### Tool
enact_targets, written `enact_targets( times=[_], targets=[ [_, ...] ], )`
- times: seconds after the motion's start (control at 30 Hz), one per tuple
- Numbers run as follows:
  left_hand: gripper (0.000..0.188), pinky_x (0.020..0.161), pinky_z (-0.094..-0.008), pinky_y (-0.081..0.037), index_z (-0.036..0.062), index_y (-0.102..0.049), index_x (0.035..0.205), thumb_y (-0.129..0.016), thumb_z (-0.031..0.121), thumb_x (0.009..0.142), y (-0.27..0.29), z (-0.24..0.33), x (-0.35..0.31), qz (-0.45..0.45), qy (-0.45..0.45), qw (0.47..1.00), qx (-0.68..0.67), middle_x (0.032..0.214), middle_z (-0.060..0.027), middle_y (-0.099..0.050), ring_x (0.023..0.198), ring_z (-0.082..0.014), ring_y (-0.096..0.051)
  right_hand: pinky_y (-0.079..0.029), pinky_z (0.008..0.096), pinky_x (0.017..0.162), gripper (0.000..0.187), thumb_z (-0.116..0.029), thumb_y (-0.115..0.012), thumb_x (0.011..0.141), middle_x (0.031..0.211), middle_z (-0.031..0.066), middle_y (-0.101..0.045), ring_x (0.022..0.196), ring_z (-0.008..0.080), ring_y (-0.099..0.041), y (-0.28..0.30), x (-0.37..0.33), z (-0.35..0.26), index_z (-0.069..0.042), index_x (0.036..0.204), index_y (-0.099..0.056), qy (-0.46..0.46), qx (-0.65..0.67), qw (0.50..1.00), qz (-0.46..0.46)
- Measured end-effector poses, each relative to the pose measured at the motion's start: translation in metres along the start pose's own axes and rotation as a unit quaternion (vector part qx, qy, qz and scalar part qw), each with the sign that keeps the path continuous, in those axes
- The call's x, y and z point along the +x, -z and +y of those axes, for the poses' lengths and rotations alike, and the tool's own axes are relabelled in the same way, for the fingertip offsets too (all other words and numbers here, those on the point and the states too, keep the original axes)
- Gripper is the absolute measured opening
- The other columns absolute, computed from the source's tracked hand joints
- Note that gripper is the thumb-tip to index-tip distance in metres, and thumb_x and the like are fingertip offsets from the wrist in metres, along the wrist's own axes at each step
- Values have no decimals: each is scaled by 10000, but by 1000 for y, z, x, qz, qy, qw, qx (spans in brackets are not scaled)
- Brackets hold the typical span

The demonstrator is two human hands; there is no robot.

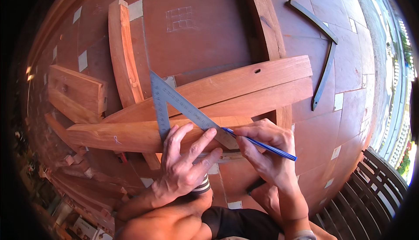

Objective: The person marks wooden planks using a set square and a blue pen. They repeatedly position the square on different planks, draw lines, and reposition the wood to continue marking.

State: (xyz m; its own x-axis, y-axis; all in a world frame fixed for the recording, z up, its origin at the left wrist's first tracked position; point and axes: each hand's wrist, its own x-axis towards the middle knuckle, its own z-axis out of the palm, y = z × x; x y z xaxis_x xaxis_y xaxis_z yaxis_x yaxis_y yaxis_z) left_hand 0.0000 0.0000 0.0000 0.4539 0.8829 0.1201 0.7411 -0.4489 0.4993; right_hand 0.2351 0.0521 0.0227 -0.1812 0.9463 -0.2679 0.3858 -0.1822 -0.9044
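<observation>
A metal triangle square [181,101] with scale marks lies across a reddish wooden beam [118,137]. My left hand [185,163] rests on it with fingers spread, the tips pressing the square and the beam's near face. In my right hand [270,148] a blue striped pen [275,149] is gripped between thumb and fingers. Its tip touches the slanted edge of the square near the beam's right part. Just beyond lie two long boards [227,87] side by side; the farther one has a small dark slot.
Two timbers, one left [124,52] and one right [270,26], run under the boards as supports. A dark folding angle tool [325,52] lies on the tiled floor [205,26] at right. Short wood blocks [78,91] sit left. A slatted bench [371,187] stands lower right.
</observation>
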Motion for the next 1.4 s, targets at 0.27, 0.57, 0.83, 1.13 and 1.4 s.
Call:
enact_targets(
  times=[0.27, 0.57, 0.83, 1.13, 1.4],
  targets=[
    [244, 1103, -614, -460, 160, -852, 1065, -815, 168, 824, 0, 3, 3, 8, -9, 1000, -16, 1475, -94, -692, 1310, -436, -573, -572, 336, 732, 170, -45, -794, 905, 899, 139, -778, 786, 223, -720, 17, -9, -8, 14, 1060, -832, -29, -41, 998, -24],
    [373, 1121, -598, -451, 166, -858, 1111, -874, 133, 740, 1, 2, 0, 5, -8, 999, -36, 1477, -108, -690, 1319, -436, -557, -584, 335, 722, 166, -50, -768, 895, 866, 155, -782, 745, 203, -738, 41, -33, -15, 35, 1025, -825, -110, -100, 988, -39],
    [428, 1133, -585, -441, 169, -860, 1117, -888, 127, 693, 0, 0, 0, -2, -13, 999, -33, 1502, -98, -674, 1335, -430, -543, -579, 334, 694, 153, -44, -783, 878, 854, 166, -776, 753, 204, -753, 44, -31, -11, 45, 999, -815, -80, -87, 992, -50],
    [417, 1124, -587, -440, 181, -852, 1117, -880, 132, 703, 0, -2, -1, -4, -15, 999, -31, 1513, -86, -665, 1356, -435, -532, -597, 353, 682, 127, -111, -811, 894, 739, 173, -757, 701, 307, -777, 29, 8, -21, 14, 916, -820, -21, -171, 982, -83],
    [380, 1114, -584, -448, 191, -841, 1104, -881, 139, 730, -1, -3, -1, 3, -18, 999, -31, 1521, -84, -660, 1343, -433, -545, -614, 340, 712, 143, -106, -800, 944, 875, 174, -809, 741, 283, -799, 7, 38, -24, 27, 992, -826, 55, -86, 992, -78]
  ],
)
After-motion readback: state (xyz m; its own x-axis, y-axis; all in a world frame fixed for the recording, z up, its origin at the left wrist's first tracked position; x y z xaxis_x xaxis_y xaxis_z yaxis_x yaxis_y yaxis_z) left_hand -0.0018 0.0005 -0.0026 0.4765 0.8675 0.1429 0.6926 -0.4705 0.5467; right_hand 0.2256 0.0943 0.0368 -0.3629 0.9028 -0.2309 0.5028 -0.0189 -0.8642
